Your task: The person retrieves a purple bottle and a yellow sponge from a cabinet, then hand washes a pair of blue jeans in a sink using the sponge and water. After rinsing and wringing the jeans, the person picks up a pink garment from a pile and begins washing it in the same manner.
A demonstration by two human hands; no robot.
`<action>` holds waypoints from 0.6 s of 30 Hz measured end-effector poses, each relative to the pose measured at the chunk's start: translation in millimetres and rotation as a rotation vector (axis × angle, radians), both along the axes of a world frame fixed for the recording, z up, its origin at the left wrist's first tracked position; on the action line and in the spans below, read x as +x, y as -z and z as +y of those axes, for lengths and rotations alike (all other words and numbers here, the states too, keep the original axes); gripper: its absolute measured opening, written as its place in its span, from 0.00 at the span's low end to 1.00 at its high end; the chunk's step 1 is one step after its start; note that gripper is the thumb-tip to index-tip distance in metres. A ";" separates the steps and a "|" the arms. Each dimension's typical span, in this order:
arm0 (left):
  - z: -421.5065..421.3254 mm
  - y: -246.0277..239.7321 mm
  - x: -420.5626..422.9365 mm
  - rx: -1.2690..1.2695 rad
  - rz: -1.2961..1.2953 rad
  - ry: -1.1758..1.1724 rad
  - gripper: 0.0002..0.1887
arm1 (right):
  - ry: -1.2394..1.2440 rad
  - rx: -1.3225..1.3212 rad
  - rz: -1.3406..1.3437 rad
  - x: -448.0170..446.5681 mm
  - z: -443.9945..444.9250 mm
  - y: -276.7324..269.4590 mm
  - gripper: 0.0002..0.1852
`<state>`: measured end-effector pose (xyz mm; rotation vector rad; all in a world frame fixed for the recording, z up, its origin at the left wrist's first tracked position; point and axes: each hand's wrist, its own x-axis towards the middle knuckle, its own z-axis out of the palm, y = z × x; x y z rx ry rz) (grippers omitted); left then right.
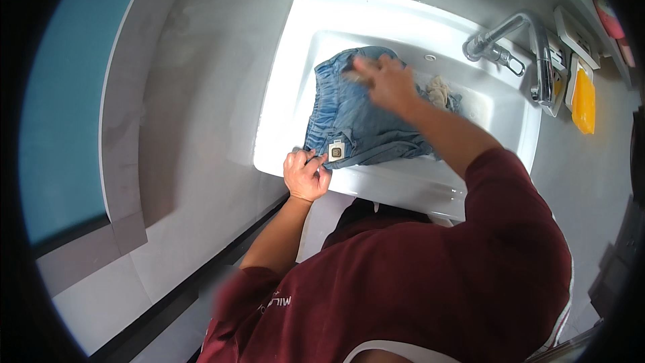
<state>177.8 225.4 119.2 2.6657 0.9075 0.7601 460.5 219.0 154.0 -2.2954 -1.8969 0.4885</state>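
Blue denim trousers or shorts with a gathered elastic waistband lie spread in a white ceramic sink. A light patch with a dark emblem sits near the waistband's lower end. That corner of the waistband is pinched by my left hand at the sink's front rim. My right hand is over the upper part of the denim, its fingers around a small brownish object, possibly a scrubbing brush. Motion blur hides that object's exact shape.
A chrome faucet arches over the sink's right side. Beige and grey cloth lies bunched in the basin beyond my right forearm. Wall-mounted soap holders and a hanging orange-yellow item are at right. A tiled wall borders the left.
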 end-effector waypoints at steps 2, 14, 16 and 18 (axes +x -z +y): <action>2.2 1.3 0.4 0.018 0.003 0.005 0.14 | -0.058 -0.016 0.010 -7.4 -1.1 -3.1 0.29; 1.9 1.2 0.0 0.004 -0.009 0.041 0.14 | 0.191 0.151 0.079 40.8 -48.8 54.2 0.35; 2.3 2.1 -2.4 0.003 0.006 0.039 0.15 | 0.367 0.026 -0.029 55.7 -39.4 30.5 0.31; 2.9 4.7 -1.5 0.045 -0.004 0.038 0.16 | 0.108 0.046 0.220 -4.5 -40.9 37.2 0.29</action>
